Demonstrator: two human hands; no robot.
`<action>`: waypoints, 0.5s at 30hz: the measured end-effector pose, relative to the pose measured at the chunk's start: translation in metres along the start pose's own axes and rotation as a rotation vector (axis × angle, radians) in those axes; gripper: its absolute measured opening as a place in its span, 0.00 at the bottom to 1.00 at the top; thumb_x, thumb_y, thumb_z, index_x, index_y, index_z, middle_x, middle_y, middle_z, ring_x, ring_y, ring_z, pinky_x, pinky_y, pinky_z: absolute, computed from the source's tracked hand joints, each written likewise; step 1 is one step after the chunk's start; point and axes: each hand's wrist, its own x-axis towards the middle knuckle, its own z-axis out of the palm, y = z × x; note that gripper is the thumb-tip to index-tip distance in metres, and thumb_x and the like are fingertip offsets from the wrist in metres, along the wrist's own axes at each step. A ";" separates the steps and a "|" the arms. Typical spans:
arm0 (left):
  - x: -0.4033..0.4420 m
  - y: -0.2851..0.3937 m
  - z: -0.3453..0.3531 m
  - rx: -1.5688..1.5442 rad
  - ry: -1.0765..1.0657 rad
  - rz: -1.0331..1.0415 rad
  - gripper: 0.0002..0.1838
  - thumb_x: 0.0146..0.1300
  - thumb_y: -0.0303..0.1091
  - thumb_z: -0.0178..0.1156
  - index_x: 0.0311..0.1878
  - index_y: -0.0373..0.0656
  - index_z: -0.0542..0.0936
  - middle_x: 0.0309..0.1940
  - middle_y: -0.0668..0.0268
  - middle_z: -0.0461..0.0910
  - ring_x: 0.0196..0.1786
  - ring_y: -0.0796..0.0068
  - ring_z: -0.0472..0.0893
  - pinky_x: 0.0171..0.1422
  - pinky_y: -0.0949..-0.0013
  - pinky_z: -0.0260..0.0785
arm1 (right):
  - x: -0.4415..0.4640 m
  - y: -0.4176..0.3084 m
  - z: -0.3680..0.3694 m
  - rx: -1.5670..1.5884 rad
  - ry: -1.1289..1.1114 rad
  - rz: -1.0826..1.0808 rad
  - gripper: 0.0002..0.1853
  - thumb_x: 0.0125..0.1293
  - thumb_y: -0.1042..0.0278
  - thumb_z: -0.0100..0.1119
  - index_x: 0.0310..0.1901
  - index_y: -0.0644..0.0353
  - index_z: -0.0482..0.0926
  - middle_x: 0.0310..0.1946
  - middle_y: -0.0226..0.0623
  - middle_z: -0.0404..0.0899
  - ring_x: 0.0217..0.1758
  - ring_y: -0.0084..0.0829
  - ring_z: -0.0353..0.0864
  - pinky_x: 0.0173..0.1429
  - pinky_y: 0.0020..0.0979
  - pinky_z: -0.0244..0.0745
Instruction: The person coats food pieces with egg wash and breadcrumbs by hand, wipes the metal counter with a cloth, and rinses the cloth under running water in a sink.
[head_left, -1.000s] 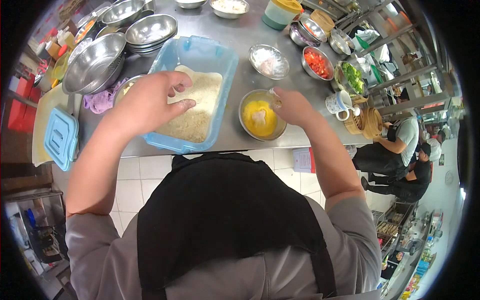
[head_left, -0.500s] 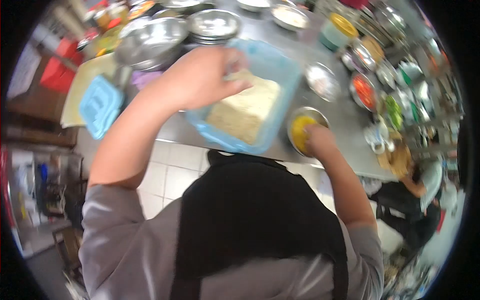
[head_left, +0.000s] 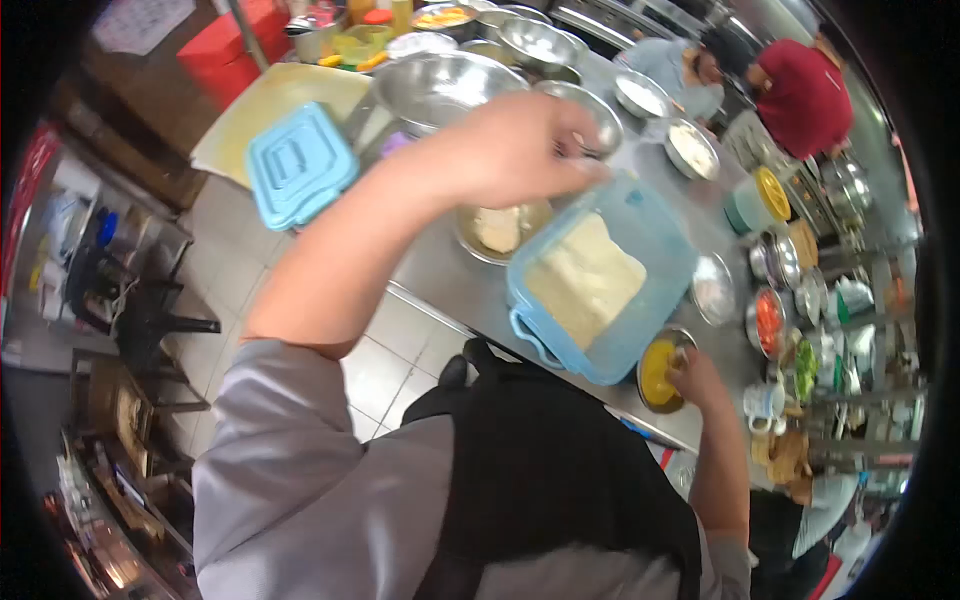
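Observation:
Raised over the far left corner of a blue plastic container (head_left: 665, 300) is my left hand (head_left: 535, 145), its fingers drawn together; anything between them is too blurred to make out. Pale flour-like powder or crumbs (head_left: 585, 285) cover part of the container's bottom. My right hand (head_left: 695, 380) is at the right side of a small metal bowl of yellow liquid (head_left: 658, 372), resembling beaten egg. Its fingers are bent together at the rim, and their tips are partly hidden. Beneath my left forearm sits a metal bowl with a pale flat piece (head_left: 497, 230) in it.
A blue lid (head_left: 300, 165) lies on a yellowish board at the left. Large metal bowls (head_left: 445, 90) stand at the back. To the right are a bowl of white stuff (head_left: 713, 290), red pieces (head_left: 767, 322) and a yellow-lidded tub (head_left: 757, 200). Other people work behind and at the right.
The view has turned, so the counter appears shifted right and more of its left side shows. My left hand has moved from above the powder to the container's far left corner. My right hand stays at the bowl.

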 end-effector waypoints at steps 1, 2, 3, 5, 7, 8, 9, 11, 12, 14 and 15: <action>-0.001 -0.013 0.004 0.003 0.011 0.030 0.19 0.65 0.44 0.66 0.51 0.39 0.81 0.38 0.60 0.86 0.41 0.72 0.85 0.49 0.66 0.76 | -0.001 0.012 0.002 -0.136 0.106 -0.028 0.28 0.54 0.64 0.70 0.57 0.63 0.77 0.44 0.53 0.85 0.47 0.54 0.84 0.53 0.46 0.78; -0.004 -0.014 0.005 -0.013 -0.012 -0.028 0.19 0.67 0.43 0.65 0.52 0.39 0.80 0.38 0.62 0.86 0.42 0.74 0.84 0.50 0.68 0.76 | -0.008 -0.005 -0.003 -0.172 0.137 0.066 0.31 0.51 0.65 0.72 0.58 0.61 0.77 0.46 0.55 0.84 0.49 0.52 0.84 0.55 0.45 0.78; -0.005 -0.013 0.005 -0.038 -0.049 -0.076 0.18 0.68 0.41 0.64 0.53 0.38 0.80 0.39 0.65 0.86 0.43 0.77 0.83 0.50 0.69 0.76 | -0.009 -0.013 -0.009 -0.167 0.091 0.106 0.30 0.51 0.65 0.71 0.58 0.60 0.78 0.48 0.55 0.83 0.52 0.51 0.83 0.56 0.46 0.77; -0.004 -0.024 0.011 -0.095 -0.080 -0.022 0.17 0.70 0.38 0.62 0.55 0.36 0.79 0.42 0.65 0.85 0.46 0.79 0.81 0.53 0.71 0.74 | -0.015 -0.011 -0.015 -0.172 0.084 0.081 0.25 0.52 0.63 0.71 0.53 0.61 0.80 0.42 0.51 0.85 0.47 0.51 0.85 0.52 0.45 0.79; -0.003 -0.019 0.011 -0.211 -0.097 -0.054 0.17 0.70 0.35 0.62 0.56 0.34 0.78 0.44 0.64 0.83 0.48 0.80 0.79 0.56 0.72 0.72 | -0.025 -0.015 -0.029 -0.075 0.109 0.061 0.22 0.54 0.63 0.70 0.50 0.60 0.82 0.40 0.51 0.85 0.45 0.51 0.85 0.51 0.44 0.80; 0.001 -0.020 0.013 -0.218 -0.106 -0.081 0.17 0.70 0.35 0.62 0.56 0.34 0.78 0.45 0.65 0.83 0.49 0.80 0.79 0.56 0.72 0.72 | -0.034 -0.021 -0.039 0.013 0.119 0.108 0.20 0.54 0.63 0.70 0.49 0.60 0.82 0.40 0.51 0.85 0.45 0.51 0.85 0.51 0.44 0.79; 0.004 -0.017 0.014 -0.215 -0.107 -0.113 0.16 0.70 0.34 0.62 0.56 0.34 0.78 0.45 0.65 0.82 0.49 0.80 0.79 0.56 0.73 0.72 | -0.042 -0.028 -0.050 0.102 0.131 0.141 0.19 0.55 0.64 0.69 0.48 0.60 0.82 0.40 0.51 0.85 0.44 0.51 0.85 0.51 0.44 0.79; 0.000 -0.013 0.017 -0.219 -0.109 -0.152 0.16 0.70 0.33 0.62 0.56 0.35 0.78 0.45 0.66 0.81 0.50 0.80 0.78 0.56 0.73 0.71 | -0.048 -0.031 -0.042 0.127 0.254 0.105 0.17 0.56 0.64 0.69 0.47 0.60 0.83 0.39 0.50 0.85 0.44 0.51 0.85 0.51 0.45 0.79; 0.003 -0.010 0.018 -0.233 -0.121 -0.165 0.16 0.70 0.32 0.62 0.56 0.35 0.78 0.45 0.67 0.81 0.50 0.80 0.78 0.56 0.73 0.71 | -0.049 -0.025 -0.028 0.063 0.353 0.048 0.17 0.56 0.65 0.69 0.47 0.59 0.83 0.39 0.50 0.85 0.44 0.51 0.85 0.51 0.45 0.79; 0.010 -0.009 0.022 -0.248 -0.143 -0.135 0.14 0.69 0.30 0.62 0.55 0.36 0.78 0.45 0.67 0.81 0.50 0.80 0.78 0.55 0.73 0.72 | -0.047 -0.023 -0.002 -0.046 0.388 -0.019 0.15 0.56 0.65 0.68 0.45 0.59 0.83 0.39 0.49 0.85 0.44 0.51 0.85 0.50 0.46 0.79; 0.012 -0.005 0.025 -0.256 -0.157 -0.134 0.14 0.69 0.30 0.62 0.55 0.36 0.78 0.44 0.67 0.81 0.49 0.80 0.78 0.54 0.72 0.72 | -0.047 -0.025 0.008 -0.087 0.325 -0.028 0.14 0.57 0.65 0.67 0.45 0.58 0.83 0.39 0.48 0.85 0.44 0.52 0.85 0.50 0.46 0.79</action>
